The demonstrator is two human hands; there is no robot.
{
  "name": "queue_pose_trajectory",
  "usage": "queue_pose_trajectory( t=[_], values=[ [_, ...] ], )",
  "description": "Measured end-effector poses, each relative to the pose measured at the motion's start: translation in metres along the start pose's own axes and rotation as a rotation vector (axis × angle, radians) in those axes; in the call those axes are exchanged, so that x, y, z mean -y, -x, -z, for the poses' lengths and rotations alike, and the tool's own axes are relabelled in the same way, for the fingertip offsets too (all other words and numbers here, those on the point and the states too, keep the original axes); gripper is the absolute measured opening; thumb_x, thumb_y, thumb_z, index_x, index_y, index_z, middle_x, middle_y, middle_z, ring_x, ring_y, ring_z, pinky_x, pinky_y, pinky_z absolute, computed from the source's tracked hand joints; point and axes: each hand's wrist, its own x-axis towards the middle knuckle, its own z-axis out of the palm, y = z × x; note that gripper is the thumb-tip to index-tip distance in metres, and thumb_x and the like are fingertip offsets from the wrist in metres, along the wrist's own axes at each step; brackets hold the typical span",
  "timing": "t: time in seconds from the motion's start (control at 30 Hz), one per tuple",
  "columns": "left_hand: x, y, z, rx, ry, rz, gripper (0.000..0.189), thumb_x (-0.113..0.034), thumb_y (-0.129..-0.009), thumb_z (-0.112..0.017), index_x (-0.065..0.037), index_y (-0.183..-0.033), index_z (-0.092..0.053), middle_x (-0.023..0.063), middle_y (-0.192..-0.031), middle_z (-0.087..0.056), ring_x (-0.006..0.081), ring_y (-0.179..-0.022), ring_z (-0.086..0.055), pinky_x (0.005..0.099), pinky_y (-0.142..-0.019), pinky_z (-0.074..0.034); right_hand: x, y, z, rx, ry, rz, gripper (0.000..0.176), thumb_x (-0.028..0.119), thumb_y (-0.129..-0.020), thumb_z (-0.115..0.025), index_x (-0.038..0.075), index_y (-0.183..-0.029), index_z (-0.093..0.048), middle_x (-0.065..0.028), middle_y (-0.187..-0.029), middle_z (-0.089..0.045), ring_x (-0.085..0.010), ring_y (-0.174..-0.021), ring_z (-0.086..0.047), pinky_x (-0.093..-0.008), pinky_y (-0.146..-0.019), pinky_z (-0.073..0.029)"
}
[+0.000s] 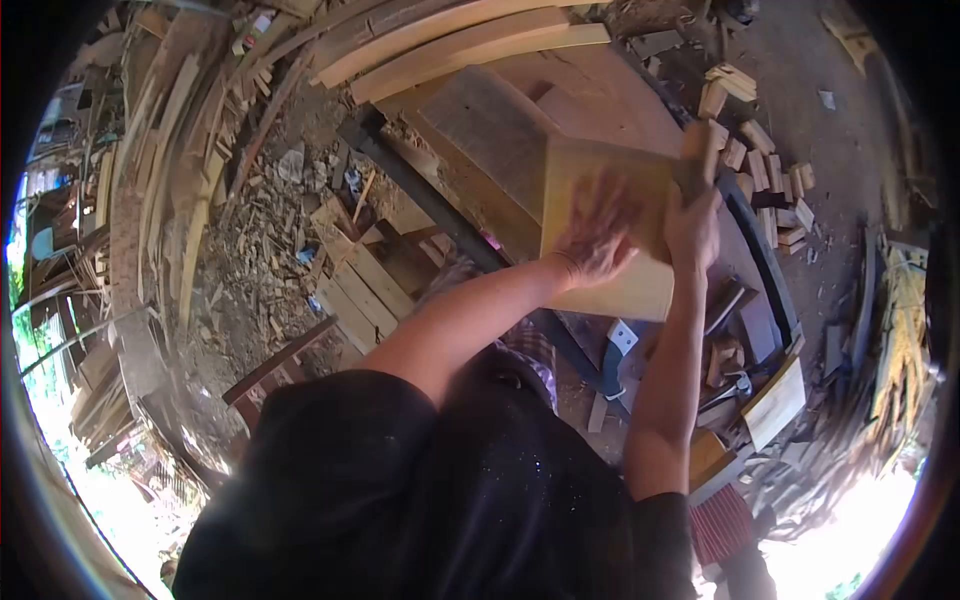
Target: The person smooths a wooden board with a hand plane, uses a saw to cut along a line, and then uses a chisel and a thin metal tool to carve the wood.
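My left hand [600, 235] lies flat with spread fingers on a pale yellow wooden board [620, 290]. Along the board's right edge, my right hand [693, 228] is closed around a brown wooden block-like piece [700, 150], whose upper end sticks out above my fingers. Its exact kind is partly hidden by the hand. The pale board is slightly blurred and rests over the worktable, beside a wide grey-brown plank [490, 125]. Below the board, near my body, a saw with a blue-grey handle [619, 345] is visible.
Long planks [460, 55] lie across the table's far side. A dark bar [430, 195] runs along its near left edge. Several cut wood blocks [770, 175] are piled on the ground at right. Wood chips [270, 240] cover the ground at left, beside stacked boards [180, 170].
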Motion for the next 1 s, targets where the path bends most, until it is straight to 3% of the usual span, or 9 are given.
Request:
queue_pose_trajectory(
  t=[0.17,0.3,0.43,0.5,0.6,0.63,0.73,0.77,1.0],
  values=[
    [-0.011,0.006,0.001,0.062,-0.123,0.066,0.068,-0.045,-0.087,-0.056,-0.016,-0.146,-0.038,0.0174,-0.157,-0.018,0.0425,-0.145,-0.011,0.0642,-0.111,-0.006,-0.027,0.101,0.010,-0.049,0.078,0.132,0.063,0.046,-0.089,-0.059,-0.003,-0.125,-0.040,-0.0264,-0.097,-0.061,-0.0419,-0.092,-0.062,-0.0534,-0.072,-0.050],
    [-0.011,0.001,0.009,0.092,-0.158,0.069,0.069,-0.046,-0.085,-0.056,-0.020,-0.146,-0.038,0.0151,-0.158,-0.016,0.0398,-0.146,-0.009,0.0630,-0.112,-0.007,-0.061,0.190,0.035,0.250,-0.007,-0.009,0.056,0.035,-0.086,-0.064,-0.002,-0.123,-0.045,-0.0211,-0.101,-0.060,-0.0395,-0.092,-0.061,-0.0512,-0.074,-0.050],
    [-0.013,0.000,0.013,0.147,-0.215,0.054,0.069,-0.049,-0.085,-0.056,-0.022,-0.146,-0.038,0.0150,-0.157,-0.019,0.0405,-0.145,-0.011,0.0632,-0.111,-0.007,-0.041,0.123,0.026,0.093,-0.107,0.026,0.046,0.036,-0.085,-0.066,0.001,-0.108,-0.047,-0.0209,-0.095,-0.061,-0.0406,-0.090,-0.061,-0.0521,-0.075,-0.050],
    [-0.013,0.001,0.010,0.102,-0.232,0.030,0.068,-0.050,-0.086,-0.056,-0.022,-0.145,-0.039,0.0152,-0.157,-0.021,0.0408,-0.145,-0.012,0.0618,-0.111,-0.007,-0.021,0.066,0.028,0.164,-0.147,-0.012,0.050,0.037,-0.085,-0.066,0.000,-0.113,-0.046,-0.0229,-0.102,-0.059,-0.0402,-0.096,-0.059,-0.0510,-0.078,-0.049],
    [-0.014,0.001,0.011,0.097,-0.201,0.024,0.067,-0.051,-0.086,-0.056,-0.022,-0.145,-0.039,0.0148,-0.156,-0.024,0.0394,-0.145,-0.015,0.0602,-0.112,-0.007,-0.014,0.034,0.021,0.008,-0.087,0.018,0.051,0.037,-0.087,-0.063,0.000,-0.116,-0.044,-0.0296,-0.111,-0.055,-0.0435,-0.104,-0.055,-0.0505,-0.083,-0.048],
    [-0.011,0.005,0.007,0.095,-0.185,0.041,0.065,-0.051,-0.088,-0.054,-0.022,-0.145,-0.041,0.0141,-0.156,-0.024,0.0368,-0.145,-0.015,0.0601,-0.111,-0.005,-0.016,0.035,0.018,0.039,-0.160,0.003,0.051,0.036,-0.087,-0.063,-0.002,-0.115,-0.044,-0.0310,-0.116,-0.051,-0.0440,-0.109,-0.051,-0.0502,-0.087,-0.046],
    [-0.012,0.013,0.013,0.044,-0.184,0.079,0.063,-0.051,-0.089,-0.053,-0.022,-0.144,-0.042,0.0133,-0.157,-0.023,0.0334,-0.146,-0.016,0.0599,-0.110,-0.004,-0.029,0.037,0.002,0.032,-0.276,0.098,0.049,0.033,-0.087,-0.063,-0.004,-0.113,-0.045,-0.0277,-0.104,-0.055,-0.0439,-0.100,-0.054,-0.0499,-0.087,-0.044],
    [-0.012,0.018,0.017,0.051,-0.199,0.099,0.063,-0.051,-0.089,-0.053,-0.022,-0.144,-0.042,0.0131,-0.157,-0.023,0.0327,-0.146,-0.017,0.0597,-0.111,-0.004,-0.029,0.040,-0.003,-0.074,-0.242,0.177,0.039,0.029,-0.087,-0.064,-0.003,-0.100,-0.047,-0.0260,-0.094,-0.056,-0.0426,-0.093,-0.055,-0.0496,-0.081,-0.047],
    [0.004,0.043,0.032,0.025,-0.249,0.284,0.065,-0.044,-0.088,-0.057,-0.020,-0.145,-0.041,0.0151,-0.158,-0.020,0.0366,-0.147,-0.010,0.0606,-0.111,-0.010,0.022,0.054,-0.012,0.085,-0.228,0.276,0.044,0.034,-0.087,-0.063,-0.003,-0.104,-0.048,-0.0268,-0.098,-0.056,-0.0436,-0.096,-0.055,-0.0498,-0.087,-0.044]
  ],
)
